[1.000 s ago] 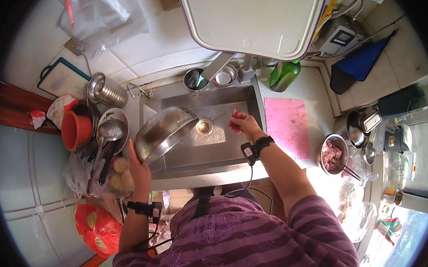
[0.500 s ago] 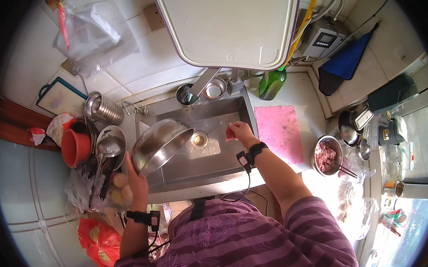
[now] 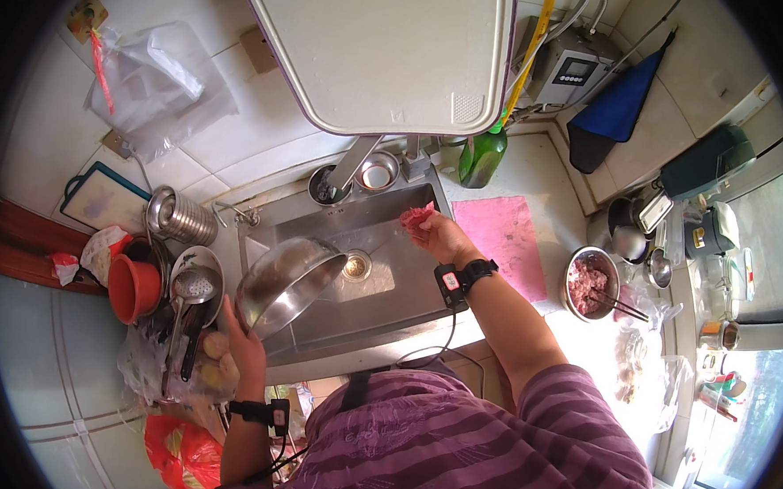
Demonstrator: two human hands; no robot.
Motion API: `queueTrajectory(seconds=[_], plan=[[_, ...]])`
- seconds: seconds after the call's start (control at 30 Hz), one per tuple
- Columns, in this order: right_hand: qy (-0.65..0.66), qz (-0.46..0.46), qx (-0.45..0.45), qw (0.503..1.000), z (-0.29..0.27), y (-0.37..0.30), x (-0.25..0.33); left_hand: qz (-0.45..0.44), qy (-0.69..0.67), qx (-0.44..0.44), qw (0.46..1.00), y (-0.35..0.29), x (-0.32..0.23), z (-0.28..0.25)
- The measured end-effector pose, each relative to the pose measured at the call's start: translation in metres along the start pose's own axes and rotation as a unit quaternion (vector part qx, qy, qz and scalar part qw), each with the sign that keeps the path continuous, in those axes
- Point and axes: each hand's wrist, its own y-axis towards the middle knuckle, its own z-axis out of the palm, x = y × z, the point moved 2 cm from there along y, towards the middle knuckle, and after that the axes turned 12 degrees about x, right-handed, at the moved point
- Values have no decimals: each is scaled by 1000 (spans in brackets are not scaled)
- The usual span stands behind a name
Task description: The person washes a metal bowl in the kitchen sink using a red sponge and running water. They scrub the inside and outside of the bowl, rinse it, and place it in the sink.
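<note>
Your right hand (image 3: 447,240) pinches a crumpled red piece (image 3: 418,217) between thumb and fingers, right of the frame's middle, above the right part of the sink (image 3: 388,302); you can't tell its material from here. Your left hand (image 3: 246,352), left of centre, grips the near-left edge of the steel bowl (image 3: 276,278), which tilts over the sink's left side with its mouth turned toward the right. Just beside the bowl is the drain (image 3: 356,266).

Right of your right hand a pink cloth (image 3: 508,251) lies flat on the counter, a green bottle (image 3: 483,161) stands above it, and farther right sits a pan of meat (image 3: 588,281) with chopsticks (image 3: 620,304) in it. At the left are a skimmer (image 3: 196,285) and a red tub (image 3: 132,290).
</note>
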Motion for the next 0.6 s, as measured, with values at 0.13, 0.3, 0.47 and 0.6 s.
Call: queueTrajectory(seconds=[0.13, 0.3, 0.47, 0.6], plan=[[50, -41, 48, 997, -1, 1, 1, -9, 11, -1, 1000, 0, 5, -1], [102, -94, 119, 983, 17, -3, 8, -11, 2, -3, 1000, -4, -6, -1], [178, -60, 160, 969, 34, 3, 22, -12, -10, -9, 1000, -8, 3, -4], [144, -103, 157, 972, 28, 18, 19, -29, 31, -15, 999, -15, 6, -9]])
